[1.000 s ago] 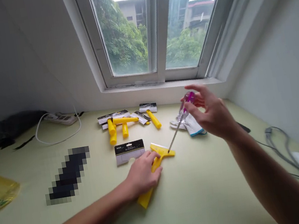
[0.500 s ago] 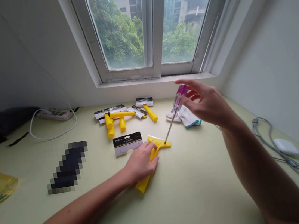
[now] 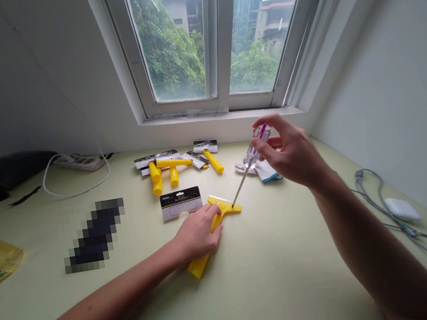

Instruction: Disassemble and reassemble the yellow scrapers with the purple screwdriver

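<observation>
Left hand [image 3: 199,232] holding yellow scraper [image 3: 224,209] down on table [image 3: 278,263], fingers closing over handle near head. Scraper lying beside card [image 3: 181,203] — probably light, stiff, slightly slippery; handle offering safest hold, away from head's edge. Right hand [image 3: 292,155] gripping screwdriver [image 3: 245,177] by handle — shaft slanting, tip seemingly touching scraper's head.

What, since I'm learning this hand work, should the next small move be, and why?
Probably a slight turn of the screwdriver by the right hand: the tool's tip appears to meet the head of the yellow scraper, and the left hand holds its handle, which should limit twisting.
</observation>
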Tool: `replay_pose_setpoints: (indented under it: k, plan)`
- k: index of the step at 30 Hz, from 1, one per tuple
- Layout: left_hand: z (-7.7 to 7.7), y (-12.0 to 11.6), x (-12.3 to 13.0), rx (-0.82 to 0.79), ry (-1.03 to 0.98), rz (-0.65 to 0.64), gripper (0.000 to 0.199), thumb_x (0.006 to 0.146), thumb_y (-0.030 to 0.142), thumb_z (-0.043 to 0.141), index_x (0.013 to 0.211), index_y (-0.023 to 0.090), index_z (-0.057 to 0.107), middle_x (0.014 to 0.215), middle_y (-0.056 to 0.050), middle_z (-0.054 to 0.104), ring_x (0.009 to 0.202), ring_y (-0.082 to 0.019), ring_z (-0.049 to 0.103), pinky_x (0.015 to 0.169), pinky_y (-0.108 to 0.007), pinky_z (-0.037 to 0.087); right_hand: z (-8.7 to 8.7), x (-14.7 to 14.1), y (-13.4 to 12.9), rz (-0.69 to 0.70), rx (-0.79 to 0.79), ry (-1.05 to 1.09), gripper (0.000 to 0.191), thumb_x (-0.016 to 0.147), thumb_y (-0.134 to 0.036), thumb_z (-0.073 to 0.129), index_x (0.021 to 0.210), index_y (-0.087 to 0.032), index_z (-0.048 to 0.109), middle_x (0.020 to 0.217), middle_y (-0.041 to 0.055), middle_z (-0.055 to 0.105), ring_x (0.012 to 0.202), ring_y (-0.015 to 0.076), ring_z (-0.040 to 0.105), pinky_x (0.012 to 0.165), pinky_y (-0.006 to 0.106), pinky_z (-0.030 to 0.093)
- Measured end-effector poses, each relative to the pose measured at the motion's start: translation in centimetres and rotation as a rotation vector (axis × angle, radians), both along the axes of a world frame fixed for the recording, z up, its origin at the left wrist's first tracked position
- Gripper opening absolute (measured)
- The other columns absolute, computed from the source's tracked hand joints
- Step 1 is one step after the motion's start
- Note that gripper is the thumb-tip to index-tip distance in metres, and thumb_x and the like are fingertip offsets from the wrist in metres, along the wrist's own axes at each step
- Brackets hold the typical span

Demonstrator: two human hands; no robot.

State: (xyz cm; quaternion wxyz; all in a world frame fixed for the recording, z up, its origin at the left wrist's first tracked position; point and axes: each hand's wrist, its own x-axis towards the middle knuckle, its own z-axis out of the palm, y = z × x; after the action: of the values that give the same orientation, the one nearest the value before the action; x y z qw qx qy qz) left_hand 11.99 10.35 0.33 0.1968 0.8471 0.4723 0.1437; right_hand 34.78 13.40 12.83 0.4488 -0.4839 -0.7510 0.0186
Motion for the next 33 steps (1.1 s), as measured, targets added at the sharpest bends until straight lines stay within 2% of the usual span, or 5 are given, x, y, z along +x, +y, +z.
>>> replay_pose_setpoints:
  k: [10, 17, 23, 29, 33]
  plan:
    - [0.0, 0.3, -0.1, 0.008, 0.022, -0.022, 0.016, 0.083, 0.029, 0.049, 0.099, 0.024, 0.051, 0.098, -0.003, 0.061, 0.086, -0.021, 0.061, 0.075, -0.03, 0.045, -0.1, 0.2, 0.3, -0.017, 0.129, -0.036, 0.023, 0.081, -0.022, 0.061, 0.103, -0.023, 0.063, 0.096, 0.0025, 0.07, 0.075, 0.0181, 0.063, 0.077, 0.035, 0.052]
    - [-0.3, 0.6, -0.1, 0.016, 0.016, -0.031, 0.018, 0.083, 0.031, 0.049, 0.1, 0.024, 0.049, 0.097, -0.003, 0.062, 0.086, -0.022, 0.059, 0.073, -0.032, 0.044, -0.5, -0.1, 0.8, 0.381, -0.075, 0.291, 0.029, 0.085, -0.023, 0.057, 0.114, -0.024, 0.052, 0.117, 0.0075, 0.063, 0.093, 0.0207, 0.068, 0.078, 0.035, 0.057]
    - [-0.1, 0.5, -0.2, 0.011, 0.013, -0.03, 0.017, 0.084, 0.032, 0.048, 0.098, 0.024, 0.05, 0.096, -0.003, 0.062, 0.084, -0.022, 0.059, 0.07, -0.03, 0.043, -0.2, 0.0, 0.2, 0.201, -0.04, 0.207, 0.02, 0.086, -0.031, 0.061, 0.104, -0.023, 0.065, 0.098, 0.0051, 0.068, 0.082, 0.0199, 0.067, 0.078, 0.038, 0.057]
    - [-0.3, 0.6, -0.2, 0.008, 0.009, -0.027, 0.017, 0.083, 0.032, 0.049, 0.098, 0.024, 0.05, 0.095, -0.002, 0.062, 0.083, -0.021, 0.059, 0.07, -0.03, 0.042, 0.2, 0.0, -0.4, 0.315, -0.032, 0.209, 0.028, 0.087, -0.025, 0.058, 0.114, -0.024, 0.065, 0.104, 0.0052, 0.066, 0.092, 0.0195, 0.065, 0.082, 0.035, 0.055]
    - [-0.4, 0.5, -0.2, 0.011, 0.001, -0.022, 0.016, 0.083, 0.031, 0.05, 0.097, 0.024, 0.051, 0.095, -0.002, 0.062, 0.082, -0.021, 0.059, 0.07, -0.03, 0.042, 0.1, -0.2, -0.3, 0.194, 0.023, 0.126, 0.029, 0.091, -0.022, 0.048, 0.116, -0.024, 0.062, 0.104, 0.0049, 0.068, 0.095, 0.0217, 0.065, 0.081, 0.037, 0.054]
